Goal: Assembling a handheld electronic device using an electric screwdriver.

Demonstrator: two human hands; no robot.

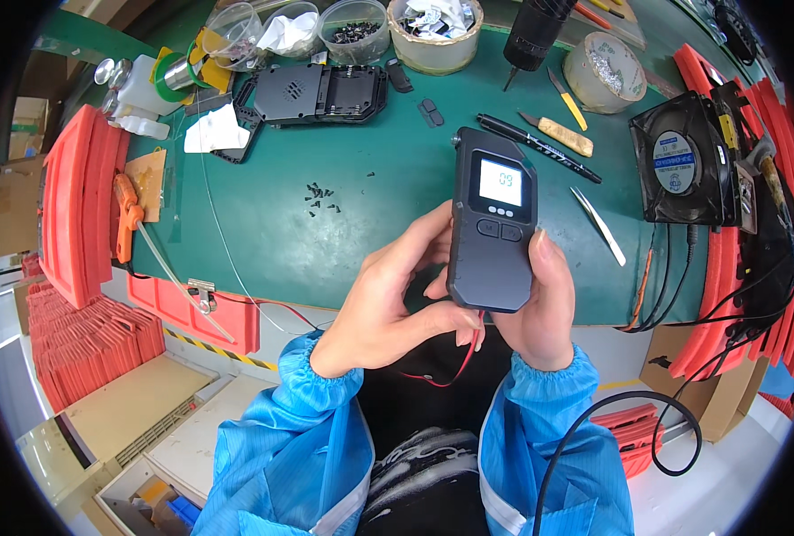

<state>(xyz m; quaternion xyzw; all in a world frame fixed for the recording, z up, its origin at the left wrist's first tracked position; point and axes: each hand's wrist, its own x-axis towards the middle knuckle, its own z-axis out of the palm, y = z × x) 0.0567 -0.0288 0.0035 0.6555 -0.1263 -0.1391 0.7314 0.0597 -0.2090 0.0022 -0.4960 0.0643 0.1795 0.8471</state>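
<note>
A dark grey handheld meter [491, 268] with a lit white screen [501, 182] and two buttons is tilted up over the table's near edge. My right hand [549, 308] is closed round its lower right side, thumb along the edge. Against its left side are the fingers of my left hand [384, 299], partly hidden behind the case, with the thumb at the lower end. A thin red wire [465, 362] hangs from that end, beside my left thumb. Several small black screws [319, 196] lie loose on the green mat [272, 232], left of the meter.
An opened black casing [312, 94] and tubs, one with screws [354, 36], stand at the back. A marker [540, 147], knives [567, 100] and tweezers [599, 228] lie right, near a fan [683, 165]. An electric screwdriver [535, 36] hangs above. A soldering iron [129, 214] sits left.
</note>
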